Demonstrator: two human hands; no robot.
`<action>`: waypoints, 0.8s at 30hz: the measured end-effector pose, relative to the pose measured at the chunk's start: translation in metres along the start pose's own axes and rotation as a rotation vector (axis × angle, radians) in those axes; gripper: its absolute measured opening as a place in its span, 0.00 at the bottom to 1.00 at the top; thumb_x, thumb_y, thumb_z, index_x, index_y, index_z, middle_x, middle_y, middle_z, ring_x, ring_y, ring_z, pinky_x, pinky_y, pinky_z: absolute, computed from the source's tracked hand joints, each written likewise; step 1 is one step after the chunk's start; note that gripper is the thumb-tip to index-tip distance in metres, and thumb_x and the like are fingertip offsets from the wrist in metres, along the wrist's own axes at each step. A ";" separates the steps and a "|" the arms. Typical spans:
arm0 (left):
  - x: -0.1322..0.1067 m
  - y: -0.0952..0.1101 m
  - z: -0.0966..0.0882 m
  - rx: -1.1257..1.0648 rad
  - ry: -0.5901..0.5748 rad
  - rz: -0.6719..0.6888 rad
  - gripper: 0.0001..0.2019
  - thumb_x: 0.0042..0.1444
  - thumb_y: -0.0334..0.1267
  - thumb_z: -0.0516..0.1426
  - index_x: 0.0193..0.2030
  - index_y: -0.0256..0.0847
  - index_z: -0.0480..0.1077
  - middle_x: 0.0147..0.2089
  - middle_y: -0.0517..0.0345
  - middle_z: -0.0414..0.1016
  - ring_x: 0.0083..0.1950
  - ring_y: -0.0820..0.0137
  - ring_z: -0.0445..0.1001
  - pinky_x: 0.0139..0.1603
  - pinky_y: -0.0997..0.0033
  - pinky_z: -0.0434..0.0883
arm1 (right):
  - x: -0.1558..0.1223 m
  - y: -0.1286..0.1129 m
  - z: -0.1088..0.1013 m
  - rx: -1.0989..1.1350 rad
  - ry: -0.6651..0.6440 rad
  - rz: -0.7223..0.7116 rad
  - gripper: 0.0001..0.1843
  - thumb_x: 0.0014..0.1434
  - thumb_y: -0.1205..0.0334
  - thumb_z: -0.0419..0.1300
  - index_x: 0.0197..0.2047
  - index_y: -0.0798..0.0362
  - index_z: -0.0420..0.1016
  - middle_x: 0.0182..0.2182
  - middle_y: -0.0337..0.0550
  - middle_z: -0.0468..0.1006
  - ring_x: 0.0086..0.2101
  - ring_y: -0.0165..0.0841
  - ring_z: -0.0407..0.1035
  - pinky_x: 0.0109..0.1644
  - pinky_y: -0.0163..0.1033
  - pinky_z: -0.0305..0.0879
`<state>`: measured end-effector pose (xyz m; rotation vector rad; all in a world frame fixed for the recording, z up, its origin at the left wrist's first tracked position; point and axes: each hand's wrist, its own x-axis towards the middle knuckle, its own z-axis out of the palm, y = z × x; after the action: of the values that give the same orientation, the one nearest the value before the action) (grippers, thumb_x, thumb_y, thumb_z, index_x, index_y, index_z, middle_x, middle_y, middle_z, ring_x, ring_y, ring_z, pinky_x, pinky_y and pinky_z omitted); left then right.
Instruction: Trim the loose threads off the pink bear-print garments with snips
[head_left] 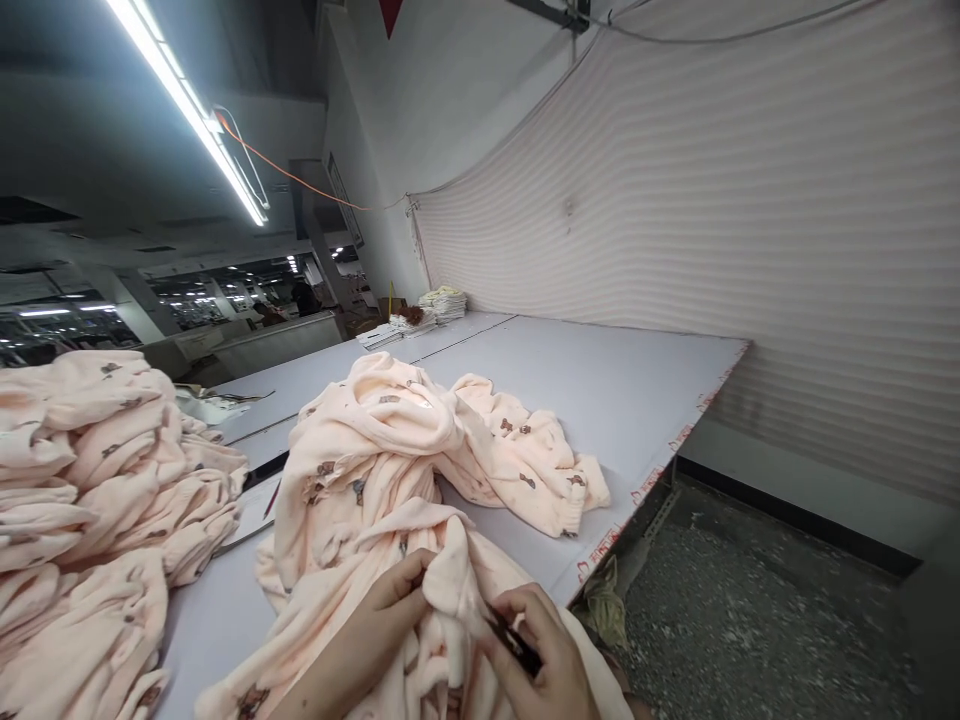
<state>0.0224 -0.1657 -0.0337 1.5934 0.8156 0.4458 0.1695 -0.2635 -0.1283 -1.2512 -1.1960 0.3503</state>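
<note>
A pale pink fleece garment (pixel 375 480) with small brown printed figures lies rumpled on the table, its near part drawn towards me. My left hand (pixel 397 600) pinches a raised fold of it between thumb and fingers. Just right of that fold, my right hand (pixel 540 640) is closed round small dark thread snips (pixel 514 640). Their tip points up and left against the fabric; the blades are partly hidden by the cloth and my fingers. One sleeve (pixel 551 480) stretches away to the right across the tabletop.
A large heap of similar pink garments (pixel 82 500) rises at the left. Paper with a dark red pen (pixel 271 500) lies between heap and garment. Folded stacks (pixel 442 303) stand at the table's (pixel 600 370) far end. Striped cloth (pixel 712 200) hangs behind; the right edge drops to a speckled floor (pixel 750 600).
</note>
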 end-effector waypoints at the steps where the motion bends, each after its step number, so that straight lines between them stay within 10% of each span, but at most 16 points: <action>1: -0.003 0.000 -0.003 -0.072 0.002 -0.027 0.07 0.55 0.40 0.56 0.37 0.40 0.70 0.34 0.61 0.72 0.39 0.67 0.68 0.43 0.70 0.64 | -0.001 0.001 -0.002 -0.014 -0.021 0.032 0.08 0.57 0.55 0.58 0.37 0.49 0.72 0.31 0.39 0.72 0.30 0.31 0.71 0.34 0.30 0.67; 7: -0.005 -0.001 -0.008 -0.233 -0.033 -0.087 0.12 0.50 0.44 0.62 0.36 0.38 0.72 0.36 0.58 0.74 0.37 0.68 0.70 0.42 0.70 0.66 | 0.013 -0.014 -0.008 -0.112 -0.130 0.036 0.15 0.59 0.55 0.54 0.48 0.46 0.75 0.35 0.41 0.75 0.34 0.33 0.73 0.34 0.31 0.66; 17: -0.005 -0.008 -0.002 -0.191 0.102 0.062 0.16 0.53 0.41 0.58 0.49 0.45 0.69 0.34 0.62 0.70 0.31 0.71 0.65 0.35 0.73 0.64 | 0.002 -0.009 0.006 -0.212 -0.011 0.057 0.05 0.54 0.59 0.58 0.35 0.48 0.72 0.29 0.37 0.75 0.29 0.32 0.72 0.31 0.31 0.64; 24: -0.004 -0.001 -0.012 -0.091 0.050 -0.149 0.09 0.50 0.40 0.57 0.23 0.38 0.68 0.20 0.66 0.60 0.24 0.75 0.56 0.26 0.77 0.55 | 0.026 -0.001 0.011 -0.210 0.027 0.123 0.06 0.60 0.62 0.53 0.33 0.50 0.69 0.27 0.38 0.75 0.29 0.32 0.72 0.31 0.31 0.65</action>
<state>0.0117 -0.1601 -0.0315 1.4310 0.9325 0.4108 0.1705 -0.2384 -0.1158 -1.5113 -1.1573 0.3021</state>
